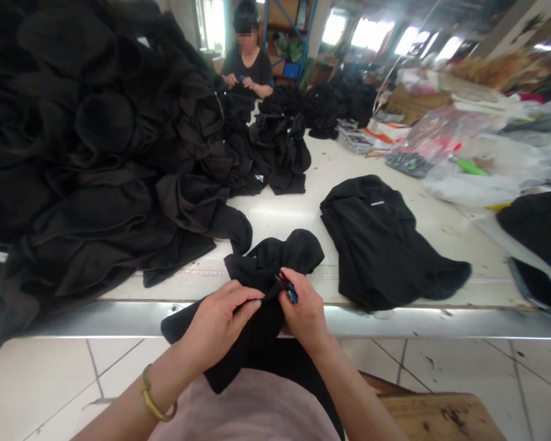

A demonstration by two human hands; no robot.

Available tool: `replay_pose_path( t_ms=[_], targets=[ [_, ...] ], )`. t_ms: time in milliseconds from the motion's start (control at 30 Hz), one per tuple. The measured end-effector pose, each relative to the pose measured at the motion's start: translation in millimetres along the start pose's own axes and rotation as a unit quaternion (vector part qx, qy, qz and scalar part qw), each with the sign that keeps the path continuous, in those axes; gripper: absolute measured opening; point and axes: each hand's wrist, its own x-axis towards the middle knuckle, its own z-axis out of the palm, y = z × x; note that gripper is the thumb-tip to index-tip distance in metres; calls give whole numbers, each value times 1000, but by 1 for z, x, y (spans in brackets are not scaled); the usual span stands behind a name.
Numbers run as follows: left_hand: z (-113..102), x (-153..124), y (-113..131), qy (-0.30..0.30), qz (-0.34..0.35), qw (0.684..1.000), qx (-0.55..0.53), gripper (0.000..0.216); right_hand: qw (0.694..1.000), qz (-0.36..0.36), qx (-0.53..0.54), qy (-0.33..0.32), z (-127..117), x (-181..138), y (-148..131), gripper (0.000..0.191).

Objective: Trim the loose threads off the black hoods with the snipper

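Observation:
A black garment [275,254] lies over the table's front edge, part of it on the tabletop and part hanging toward my lap. My left hand [227,315] pinches its cloth between thumb and fingers. Close by on the right, my right hand [303,306] is closed around small thread snips [286,288] with a blue-green part, their dark tips against the cloth. The hand covers most of the snips. To the right another black garment [376,239] lies flat, a small white label near its top.
A big heap of black garments [96,135] fills the left. A phone [539,285] lies near the right edge, with plastic bags [482,159] behind it. Across the table sits another person [248,61] handling dark cloth. A wooden stool [441,416] stands below right.

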Motion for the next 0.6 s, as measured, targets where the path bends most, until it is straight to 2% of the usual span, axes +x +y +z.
replay_pose_path(
  t_ms=[67,133,200,300,367,400,467,500,533,600],
  targets=[
    [-19,-4,-5,9,-41,998,-41,17,993,-13,-93,69,-3,14,20,26],
    [-42,-8,-14,36,-75,991,-100,17,978,15,-155,141,-12,28,37,22],
    [-62,-11,-24,60,-91,987,-116,18,969,36,-175,169,-21,39,45,21],
    [-67,-9,-30,115,-87,990,4,22,980,50,-143,130,-23,46,30,24],
    [-54,-4,-23,152,-58,981,102,31,990,45,-100,87,-19,49,4,26],
    [-45,0,-18,152,-34,979,132,39,995,30,-72,68,-18,51,-13,26],
    [-27,9,-5,89,21,986,140,48,999,-33,-10,31,-17,58,-45,27],
    [-21,13,0,42,40,990,131,39,997,-73,16,12,-19,61,-58,29],
    [-18,18,3,2,45,991,123,30,994,-109,30,0,-21,65,-67,31],
    [-20,26,4,-27,21,993,117,29,991,-132,31,-11,-26,67,-73,31]
  ],
)
